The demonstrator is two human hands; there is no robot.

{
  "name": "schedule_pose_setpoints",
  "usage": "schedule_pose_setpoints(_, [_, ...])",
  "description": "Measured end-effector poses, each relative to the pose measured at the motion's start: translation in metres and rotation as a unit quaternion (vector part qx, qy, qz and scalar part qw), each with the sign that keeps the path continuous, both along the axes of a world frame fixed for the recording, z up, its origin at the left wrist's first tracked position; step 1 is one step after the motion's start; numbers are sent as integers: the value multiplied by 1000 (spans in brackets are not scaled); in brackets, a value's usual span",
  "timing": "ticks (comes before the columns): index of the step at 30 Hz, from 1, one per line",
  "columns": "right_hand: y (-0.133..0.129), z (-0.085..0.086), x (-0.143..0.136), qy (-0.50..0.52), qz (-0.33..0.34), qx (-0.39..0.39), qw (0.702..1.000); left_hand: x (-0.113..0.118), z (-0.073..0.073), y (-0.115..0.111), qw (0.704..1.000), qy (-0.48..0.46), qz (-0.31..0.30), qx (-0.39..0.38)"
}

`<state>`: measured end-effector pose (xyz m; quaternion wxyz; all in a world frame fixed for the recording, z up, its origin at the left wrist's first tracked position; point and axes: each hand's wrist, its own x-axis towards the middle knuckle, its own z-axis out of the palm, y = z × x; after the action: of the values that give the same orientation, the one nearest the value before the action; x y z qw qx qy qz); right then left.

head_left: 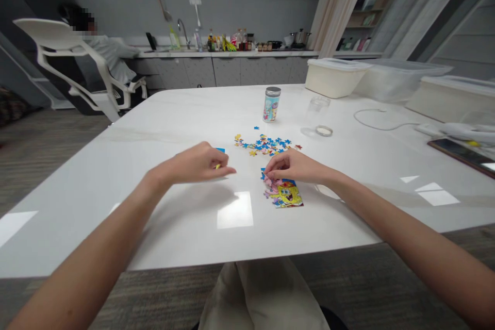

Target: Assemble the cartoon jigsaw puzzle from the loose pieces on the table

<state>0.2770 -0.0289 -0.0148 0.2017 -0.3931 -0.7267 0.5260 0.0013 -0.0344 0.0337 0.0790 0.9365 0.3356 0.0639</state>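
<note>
A partly joined jigsaw puzzle (289, 195) with a yellow cartoon character lies flat near the front of the white table (185, 227). My right hand (292, 166) is over its upper left part, fingertips pinched on a small puzzle piece (266, 176) at the edge. To the left, my left hand (201, 163) is curled, thumb stretched out, with a bit of yellow showing between the fingers. Behind that hand a blue corner (220, 150) peeks out, mostly hidden. Loose puzzle pieces (270, 145) in blue, yellow and red are scattered beyond both hands.
Behind the pieces stands a printed canister (271, 105) with a silver lid. Right of it are a clear jar (316, 113) and a ring-shaped lid (324, 131). Storage bins (336, 80), a cable (381, 128) and a phone (462, 154) occupy the right side. A person sits back left.
</note>
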Motion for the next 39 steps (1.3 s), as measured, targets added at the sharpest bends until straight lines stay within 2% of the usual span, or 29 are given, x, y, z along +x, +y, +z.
schedule_pose_setpoints(2, [1, -1, 0, 4, 6, 0, 1000, 23, -11, -15, 995, 16, -78, 60])
schedule_pose_setpoints(5, [1, 0, 1, 8, 17, 13, 1000, 45, -31, -29, 975, 59, -149, 153])
schedule_pose_setpoints(7, [0, 1, 1, 11, 26, 32, 999, 50, -42, -32, 968, 73, -157, 182])
schedule_pose_setpoints(9, [-1, 3, 0, 9, 33, 50, 998, 50, -46, -31, 967, 69, -157, 189])
schedule_pose_setpoints(18, [0, 5, -1, -34, 38, 92, 994, 51, -37, -35, 962, 73, -191, 183])
schedule_pose_setpoints(39, [-1, 4, -1, -70, 53, 92, 992, 52, -42, -33, 969, 65, -180, 158])
